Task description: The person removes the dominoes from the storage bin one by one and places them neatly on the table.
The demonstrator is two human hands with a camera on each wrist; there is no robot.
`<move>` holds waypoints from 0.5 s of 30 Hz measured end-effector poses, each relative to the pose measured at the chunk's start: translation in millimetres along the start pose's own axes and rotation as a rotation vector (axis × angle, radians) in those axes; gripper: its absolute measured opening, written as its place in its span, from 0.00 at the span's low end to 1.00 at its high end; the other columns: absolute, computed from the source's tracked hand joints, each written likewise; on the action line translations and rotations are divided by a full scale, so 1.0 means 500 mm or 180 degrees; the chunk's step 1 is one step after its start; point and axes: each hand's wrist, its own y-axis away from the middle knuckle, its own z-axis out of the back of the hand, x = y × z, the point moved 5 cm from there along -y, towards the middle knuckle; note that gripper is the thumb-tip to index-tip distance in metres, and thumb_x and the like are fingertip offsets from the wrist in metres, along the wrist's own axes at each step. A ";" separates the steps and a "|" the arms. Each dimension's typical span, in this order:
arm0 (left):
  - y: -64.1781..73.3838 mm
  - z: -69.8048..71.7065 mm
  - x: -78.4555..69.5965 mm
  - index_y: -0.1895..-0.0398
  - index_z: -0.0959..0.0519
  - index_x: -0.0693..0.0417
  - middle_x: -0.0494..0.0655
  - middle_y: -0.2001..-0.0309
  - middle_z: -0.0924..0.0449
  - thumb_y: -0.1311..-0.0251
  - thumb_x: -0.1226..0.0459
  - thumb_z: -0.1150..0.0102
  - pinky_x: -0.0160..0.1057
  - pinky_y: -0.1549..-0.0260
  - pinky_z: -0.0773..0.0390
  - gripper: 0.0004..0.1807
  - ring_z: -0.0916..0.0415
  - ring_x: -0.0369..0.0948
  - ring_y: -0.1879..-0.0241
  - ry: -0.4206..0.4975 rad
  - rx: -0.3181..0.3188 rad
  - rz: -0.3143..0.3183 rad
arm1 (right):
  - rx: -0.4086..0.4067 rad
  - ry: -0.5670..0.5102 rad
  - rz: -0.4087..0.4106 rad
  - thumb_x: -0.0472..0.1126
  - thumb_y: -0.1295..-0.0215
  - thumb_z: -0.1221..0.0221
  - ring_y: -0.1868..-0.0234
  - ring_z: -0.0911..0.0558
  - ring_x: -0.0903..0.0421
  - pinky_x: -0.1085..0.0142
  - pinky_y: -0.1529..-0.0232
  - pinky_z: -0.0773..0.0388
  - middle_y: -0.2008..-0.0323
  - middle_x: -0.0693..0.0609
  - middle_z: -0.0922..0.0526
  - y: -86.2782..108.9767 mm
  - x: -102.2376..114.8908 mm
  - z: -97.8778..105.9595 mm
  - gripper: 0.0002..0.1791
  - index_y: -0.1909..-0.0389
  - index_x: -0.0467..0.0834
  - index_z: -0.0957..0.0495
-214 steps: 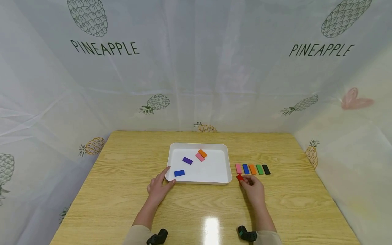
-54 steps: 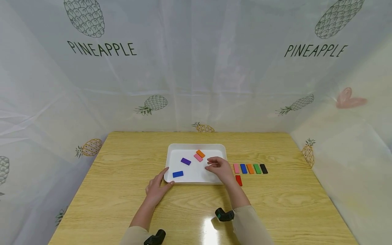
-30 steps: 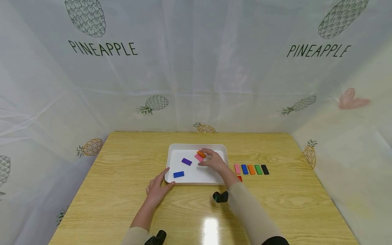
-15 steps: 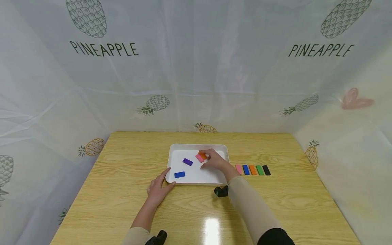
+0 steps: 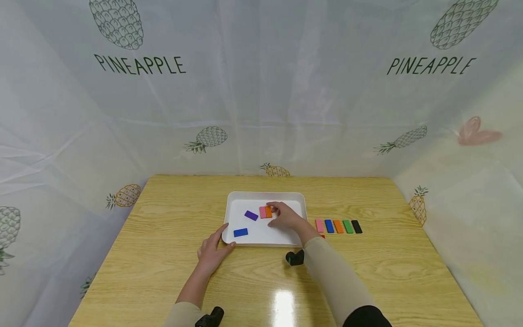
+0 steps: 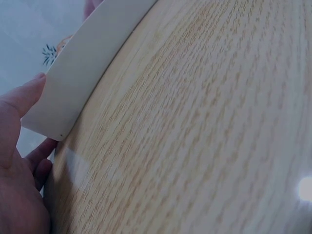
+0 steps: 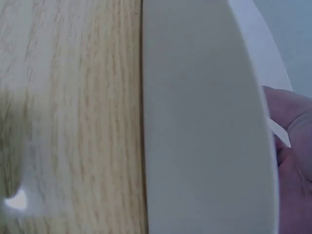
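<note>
My left hand (image 5: 211, 252) holds the near left corner of a white tray (image 5: 261, 245), thumb at the front and fingers along the left side. In the left wrist view its thumb reaches the tray wall (image 6: 73, 78). My right hand (image 5: 287, 217) is over the tray, fingertips at the far end of a small flat orange block (image 5: 268, 212), thumb apart below it. A pink block (image 5: 262, 212) lies flush beside the orange one. A purple block (image 5: 251, 215) lies tilted to their left; a blue block (image 5: 240, 232) lies near the front left.
Right of the tray, a row of flat pieces stands on the table (image 5: 392, 263): pink (image 5: 319, 225), blue (image 5: 329, 226), orange (image 5: 338, 226), green (image 5: 348, 226), black (image 5: 357, 226). A red piece (image 5: 323, 236) shows partly past my right forearm.
My right hand has set the red piece below the row and moved left into the tray. The pink and orange blocks have turned from slanted to upright. The left hand stays put.
</note>
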 end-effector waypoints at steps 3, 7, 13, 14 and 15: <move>-0.002 -0.002 0.001 0.28 0.35 0.38 0.57 0.30 0.37 0.41 0.49 0.35 0.62 0.45 0.53 0.37 0.46 0.61 0.34 -0.0021 -0.0004 -0.0003 | -0.0069 -0.0101 -0.0070 0.38 0.46 0.28 0.57 0.31 0.53 0.61 0.55 0.33 0.60 0.51 0.28 -0.004 -0.008 -0.003 0.37 0.35 0.45 0.29; -0.002 -0.003 0.001 0.28 0.36 0.38 0.57 0.30 0.38 0.40 0.49 0.36 0.62 0.45 0.53 0.37 0.46 0.60 0.35 -0.0018 -0.0005 0.0002 | -0.0145 -0.0094 -0.0171 0.42 0.45 0.28 0.55 0.30 0.54 0.62 0.53 0.32 0.61 0.52 0.28 -0.008 -0.015 -0.007 0.38 0.33 0.46 0.31; -0.001 -0.004 -0.001 0.28 0.36 0.38 0.56 0.30 0.38 0.40 0.48 0.36 0.62 0.44 0.54 0.37 0.46 0.60 0.35 -0.0003 0.0001 0.0016 | -0.0210 -0.0068 -0.0200 0.42 0.46 0.27 0.58 0.30 0.53 0.60 0.55 0.33 0.62 0.50 0.28 -0.009 -0.009 -0.005 0.36 0.36 0.43 0.29; -0.001 -0.005 -0.001 0.28 0.36 0.38 0.56 0.29 0.38 0.40 0.48 0.36 0.62 0.44 0.54 0.37 0.46 0.60 0.34 -0.0001 0.0002 0.0032 | -0.0227 -0.0060 -0.0204 0.42 0.46 0.27 0.59 0.30 0.53 0.60 0.56 0.33 0.63 0.50 0.28 -0.009 -0.007 -0.005 0.35 0.37 0.43 0.29; -0.002 -0.005 0.000 0.28 0.36 0.38 0.55 0.29 0.38 0.41 0.48 0.36 0.62 0.44 0.54 0.37 0.46 0.59 0.35 0.0005 0.0005 0.0041 | -0.0254 -0.0036 -0.0213 0.43 0.46 0.27 0.59 0.30 0.53 0.60 0.56 0.34 0.63 0.50 0.28 -0.009 -0.007 -0.006 0.34 0.38 0.43 0.28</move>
